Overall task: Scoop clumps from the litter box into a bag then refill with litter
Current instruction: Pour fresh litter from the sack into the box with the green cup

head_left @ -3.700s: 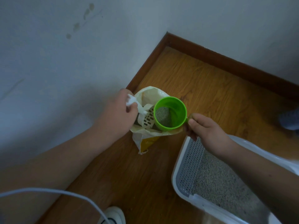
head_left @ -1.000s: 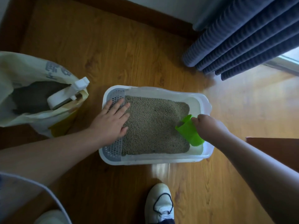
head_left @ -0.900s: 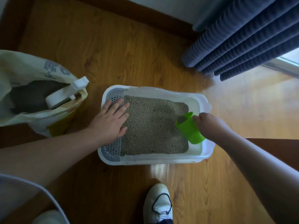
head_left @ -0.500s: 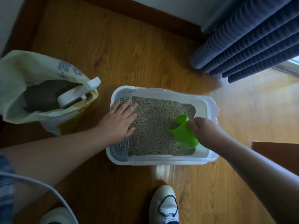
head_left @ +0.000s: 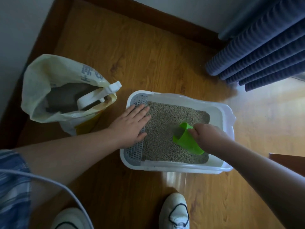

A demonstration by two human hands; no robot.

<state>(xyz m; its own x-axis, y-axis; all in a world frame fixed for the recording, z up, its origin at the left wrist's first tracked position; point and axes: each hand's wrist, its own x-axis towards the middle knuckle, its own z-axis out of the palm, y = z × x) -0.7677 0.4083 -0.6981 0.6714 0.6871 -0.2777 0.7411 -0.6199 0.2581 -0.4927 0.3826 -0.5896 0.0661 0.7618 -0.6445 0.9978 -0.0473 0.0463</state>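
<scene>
While the white litter box (head_left: 228,113) sits on the wooden floor (head_left: 140,55) between both forearms, grey litter (head_left: 163,129) fills most of it. Toward the box's right end a green cup (head_left: 187,142) lies tipped in the litter, its mouth turned toward the left hand. The right hand (head_left: 208,135) grips the cup, fingers curled round its upper side. The left hand (head_left: 130,128) lies flat, fingers straight and slightly spread, across the grey grid (head_left: 134,152) at the box's left end, with its fingertips reaching the litter. Left of the box and just apart from it, an open pale bag (head_left: 49,70) stands with a white scoop (head_left: 97,96) poking from its mouth. Blue curtain (head_left: 264,47) folds hang at the far right, and a white shoe (head_left: 175,212) shows below the box.
</scene>
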